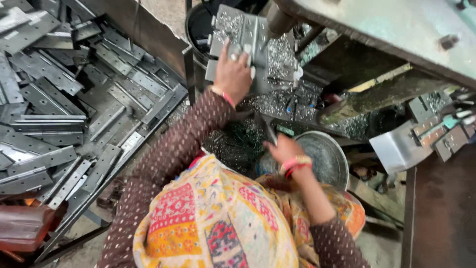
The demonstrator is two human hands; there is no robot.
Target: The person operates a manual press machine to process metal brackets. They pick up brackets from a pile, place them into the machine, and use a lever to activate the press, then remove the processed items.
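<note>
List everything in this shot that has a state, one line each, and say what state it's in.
left hand: pressed flat on the hinge plate, not gripping.
hinge plate: lying open under the drill spindle, covered in shavings.
drill spindle: lowered close to the plate; contact unclear.
right hand: by the bowl rim; grip hidden.
metal bowl: upright, contents unclear.
hinge pile: loosely heaped.

Left hand (pixel 232 74) outstretched, fingers spread; right hand (pixel 282 148) curled low.
</note>
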